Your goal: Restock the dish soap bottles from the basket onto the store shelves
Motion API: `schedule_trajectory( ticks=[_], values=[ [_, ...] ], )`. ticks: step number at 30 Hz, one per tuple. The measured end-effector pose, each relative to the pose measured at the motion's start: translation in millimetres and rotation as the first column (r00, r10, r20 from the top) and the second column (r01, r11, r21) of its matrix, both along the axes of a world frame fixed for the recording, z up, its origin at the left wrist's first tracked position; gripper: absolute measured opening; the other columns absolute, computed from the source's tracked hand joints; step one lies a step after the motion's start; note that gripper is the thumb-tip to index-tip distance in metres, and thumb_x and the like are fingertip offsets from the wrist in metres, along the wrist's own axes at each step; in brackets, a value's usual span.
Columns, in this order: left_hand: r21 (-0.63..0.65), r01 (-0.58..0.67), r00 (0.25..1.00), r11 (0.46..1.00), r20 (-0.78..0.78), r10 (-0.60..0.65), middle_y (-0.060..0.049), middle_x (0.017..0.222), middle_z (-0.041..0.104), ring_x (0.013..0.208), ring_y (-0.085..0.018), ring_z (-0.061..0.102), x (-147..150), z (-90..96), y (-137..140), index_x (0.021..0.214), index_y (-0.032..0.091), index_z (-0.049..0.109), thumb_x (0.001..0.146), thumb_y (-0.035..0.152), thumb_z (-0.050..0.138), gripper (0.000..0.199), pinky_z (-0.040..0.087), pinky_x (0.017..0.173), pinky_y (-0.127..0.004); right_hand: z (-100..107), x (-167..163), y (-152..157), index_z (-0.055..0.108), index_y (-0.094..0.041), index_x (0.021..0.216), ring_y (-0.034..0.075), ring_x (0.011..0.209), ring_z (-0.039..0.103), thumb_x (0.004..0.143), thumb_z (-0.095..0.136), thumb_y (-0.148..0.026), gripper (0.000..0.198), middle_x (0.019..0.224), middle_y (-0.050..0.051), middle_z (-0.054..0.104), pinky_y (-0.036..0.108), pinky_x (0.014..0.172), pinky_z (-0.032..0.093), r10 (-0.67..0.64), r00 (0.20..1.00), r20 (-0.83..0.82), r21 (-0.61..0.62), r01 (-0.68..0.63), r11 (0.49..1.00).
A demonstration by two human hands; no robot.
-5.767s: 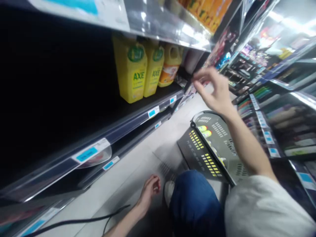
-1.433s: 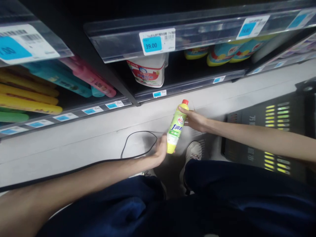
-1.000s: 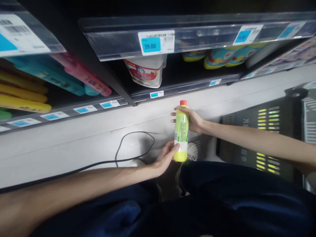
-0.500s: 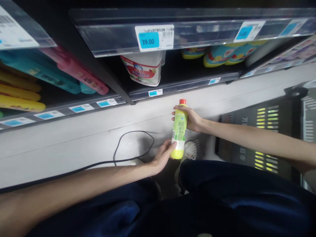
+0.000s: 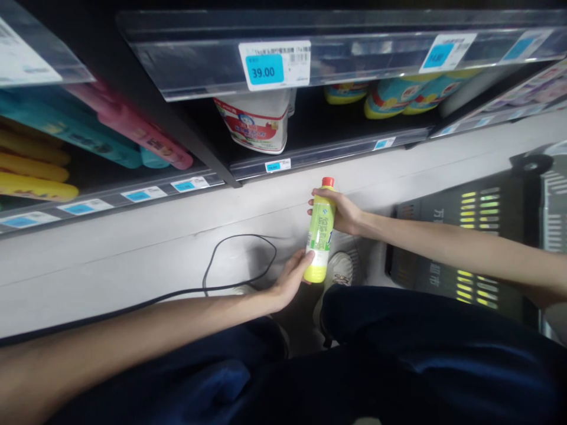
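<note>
- Yellow-green bottle with a red cap was held in both hands above the pale floor, slightly tilted, its cap end toward the shelf edge.
- Right hand had its fingers wrapped around the upper part, just below the cap.
- Left hand gripped near the base, thumb on the front, other fingers partly hidden.
- Grey basket stood to the right.
- Black cable lay looped at left.
</note>
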State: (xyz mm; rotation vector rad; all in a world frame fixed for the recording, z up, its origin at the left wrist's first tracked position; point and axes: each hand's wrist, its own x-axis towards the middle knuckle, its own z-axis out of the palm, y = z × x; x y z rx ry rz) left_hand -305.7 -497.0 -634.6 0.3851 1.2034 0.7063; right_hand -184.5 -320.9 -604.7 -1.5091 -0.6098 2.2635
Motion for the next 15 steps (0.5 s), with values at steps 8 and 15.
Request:
schedule_trajectory(
  ticks=[8, 15],
  values=[
    [-0.181, -0.13, 0.967, 0.975, 0.196, 0.165, -0.008, 0.095, 0.075, 0.079, -0.02, 0.066, -5, -8.0, 5, 0.113, 0.016, 0.064, 0.094, 0.053, 0.047, 0.045, 0.049, 0.061, -0.027, -5, 4, 2, 0.058, -0.019, 0.096, 0.024, 0.094, 0.062, 0.064, 0.073, -0.024, 0.036, 0.096, 0.006, 0.069, 0.039, 0.085, 0.046, 0.155, 0.984, -0.092, 0.105, -0.145, 0.984],
    [-0.258, -0.159, 0.953, 0.953, 0.211, 0.216, -0.008, 0.074, 0.073, 0.053, -0.019, 0.063, -24, -22.4, 15, 0.111, 0.013, 0.062, 0.099, 0.046, 0.036, 0.044, 0.051, 0.054, -0.03, -7, 5, 1, 0.063, -0.022, 0.1, 0.021, 0.09, 0.06, 0.067, 0.088, -0.03, 0.042, 0.096, 0.004, 0.068, 0.037, 0.079, 0.049, 0.328, 0.936, 0.127, 0.337, -0.352, 0.873]
  ],
)
